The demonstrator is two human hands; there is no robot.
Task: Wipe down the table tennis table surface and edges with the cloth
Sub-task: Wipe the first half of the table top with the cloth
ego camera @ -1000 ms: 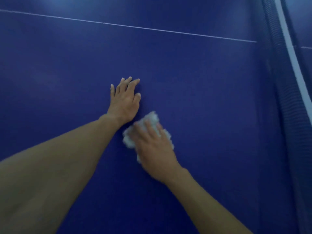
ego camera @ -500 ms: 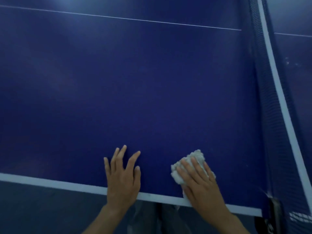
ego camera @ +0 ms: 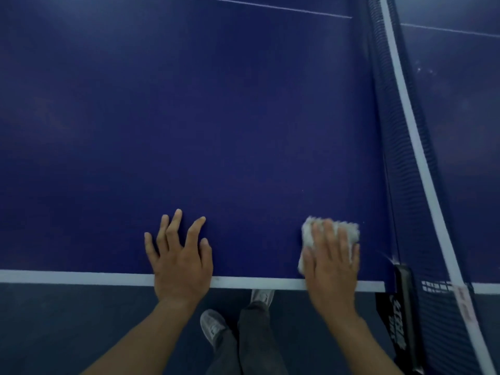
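The blue table tennis table (ego camera: pixel 216 131) fills most of the view, with a white line along its near edge. My right hand (ego camera: pixel 334 263) lies flat with straight fingers on a white fluffy cloth (ego camera: pixel 349 231), pressing it on the surface near the edge, close to the net. My left hand (ego camera: pixel 181 255) rests flat on the table with fingers spread, its palm over the white edge line. Most of the cloth is hidden under my right hand.
The net (ego camera: pixel 400 158) with its white top band runs along the right side, held by a black clamp post (ego camera: pixel 404 282) at the table edge. Below the edge are my dark trousers and grey shoes (ego camera: pixel 213 326) on a dark floor.
Both hands have drawn back from mid-table to the near edge. The right hand slid the cloth rightward toward the net. The view pulled back, showing the edge, floor and my feet.
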